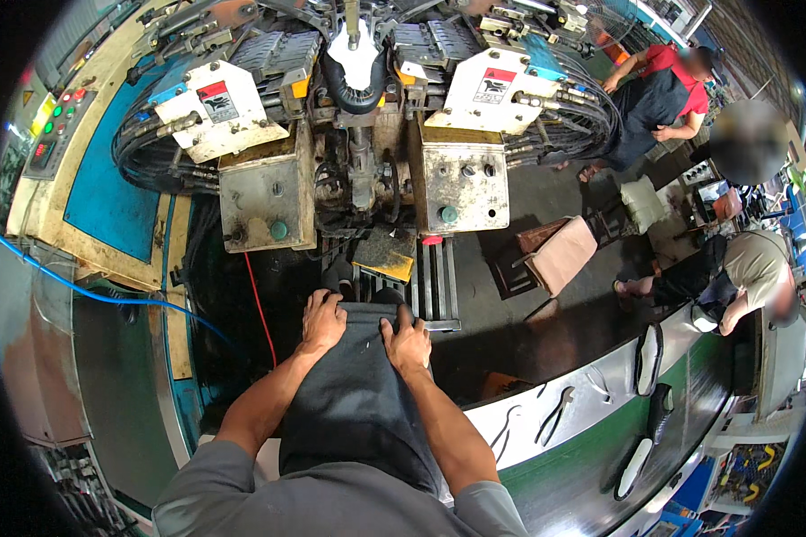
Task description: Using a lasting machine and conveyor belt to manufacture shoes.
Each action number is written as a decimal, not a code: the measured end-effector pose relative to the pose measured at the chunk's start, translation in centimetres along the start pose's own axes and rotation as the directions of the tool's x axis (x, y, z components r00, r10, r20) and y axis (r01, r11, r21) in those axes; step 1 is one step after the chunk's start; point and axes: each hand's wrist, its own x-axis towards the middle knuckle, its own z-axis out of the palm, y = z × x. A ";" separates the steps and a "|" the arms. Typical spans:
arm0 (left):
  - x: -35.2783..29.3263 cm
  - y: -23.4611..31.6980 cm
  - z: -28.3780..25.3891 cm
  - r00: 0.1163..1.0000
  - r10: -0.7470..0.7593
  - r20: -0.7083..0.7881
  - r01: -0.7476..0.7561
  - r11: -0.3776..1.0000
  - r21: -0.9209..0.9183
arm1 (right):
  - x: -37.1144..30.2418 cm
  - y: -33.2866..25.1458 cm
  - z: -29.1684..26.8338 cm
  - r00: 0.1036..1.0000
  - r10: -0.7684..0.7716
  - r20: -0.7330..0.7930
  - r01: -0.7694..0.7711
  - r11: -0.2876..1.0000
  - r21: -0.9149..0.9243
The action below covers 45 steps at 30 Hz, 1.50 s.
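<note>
A dark apron [354, 385] lies over my lap, its far edge at my knees. My left hand [323, 322] is closed on the left corner of that edge, with the fingers curled. At the right corner, my right hand [408, 345] also grips the cloth, its thumb toward the middle. Ahead of me stands a large lasting machine with a black shoe upper on a white form [354, 76] at its centre, apart from my hands. Two control boxes with green buttons, a left one [261, 201] and a right one [464, 192], flank the centre.
A conveyor belt [564, 483] on my right carries several dark shoes [648, 358]; pliers [555, 415] lie on its metal edge. A yellow-edged pedal [387, 254] is near my feet. A blue hose [98, 295] crosses at left. Two people work at right, beyond a chair [560, 255].
</note>
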 end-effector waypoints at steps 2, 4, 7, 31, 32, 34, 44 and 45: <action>0.5 0.2 0.4 1.000 -0.004 0.004 0.004 1.000 -0.005 | 0.5 0.3 -0.2 1.000 0.011 0.022 -0.011 1.000 0.017; 1.0 0.1 0.7 1.000 0.023 -0.019 -0.023 1.000 -0.015 | 0.9 0.4 -0.3 1.000 0.013 0.021 -0.013 1.000 0.022; 1.5 0.7 0.8 1.000 0.017 -0.016 -0.017 1.000 -0.013 | 1.7 0.5 -0.6 0.998 0.035 0.058 -0.036 0.999 0.033; 3.5 1.7 1.3 0.999 0.028 0.025 -0.029 0.999 0.040 | 4.7 1.0 0.1 0.995 0.033 0.099 -0.031 0.999 -0.023; 3.5 1.7 1.4 0.999 0.032 0.025 -0.033 0.999 0.040 | 4.7 1.2 0.3 0.995 0.034 0.096 -0.032 0.999 -0.021; 3.5 1.7 1.6 0.999 0.043 0.015 -0.043 0.997 0.057 | 4.7 1.6 0.6 0.996 0.028 0.079 -0.027 1.000 -0.016; 5.1 2.1 2.5 0.993 0.109 0.047 -0.114 0.987 0.113 | 5.4 1.7 -0.7 0.995 0.055 0.088 -0.059 0.998 0.038; 5.4 2.8 2.3 0.995 0.057 0.084 -0.068 0.989 0.135 | 5.7 1.9 -0.8 0.992 0.064 0.104 -0.069 0.996 0.049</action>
